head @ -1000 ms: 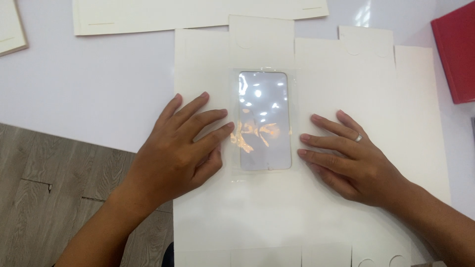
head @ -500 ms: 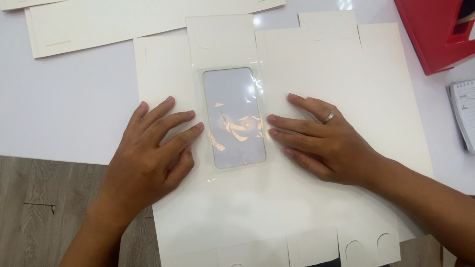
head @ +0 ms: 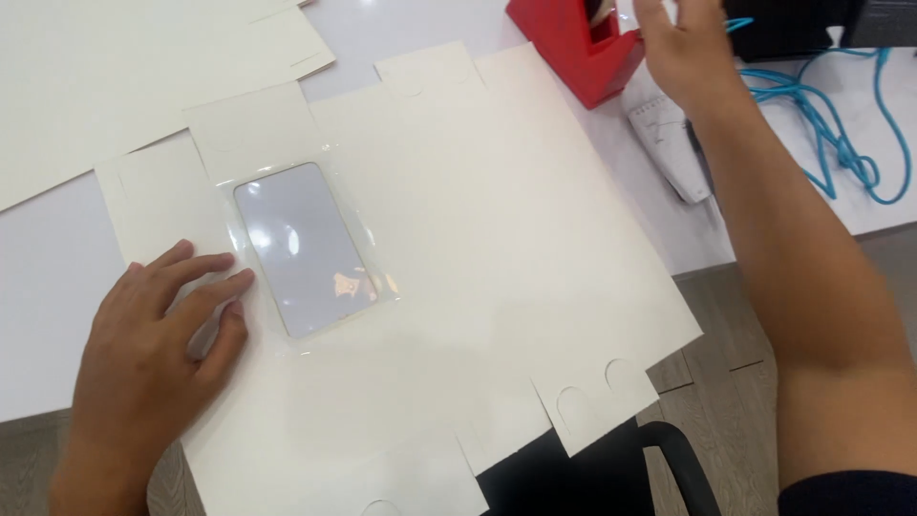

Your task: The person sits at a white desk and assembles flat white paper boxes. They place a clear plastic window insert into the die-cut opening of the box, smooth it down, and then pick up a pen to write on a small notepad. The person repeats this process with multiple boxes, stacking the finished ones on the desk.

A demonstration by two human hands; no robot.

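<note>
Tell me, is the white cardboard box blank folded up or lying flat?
Flat: the box blank lies spread on the table, flaps unfolded, left hand on it.

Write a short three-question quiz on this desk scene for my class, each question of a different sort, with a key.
1. True or false: the left hand lies flat on the cream die-cut card sheet.
2. What is the right hand nearest to? A) the red tape dispenser B) the blue cable C) the clear window film
3. Fill in: the left hand's fingertips rest at the edge of the ______.

Key
1. True.
2. A; whether it touches the dispenser cannot be told.
3. Clear window film, which covers the rectangular opening in the sheet.
</note>
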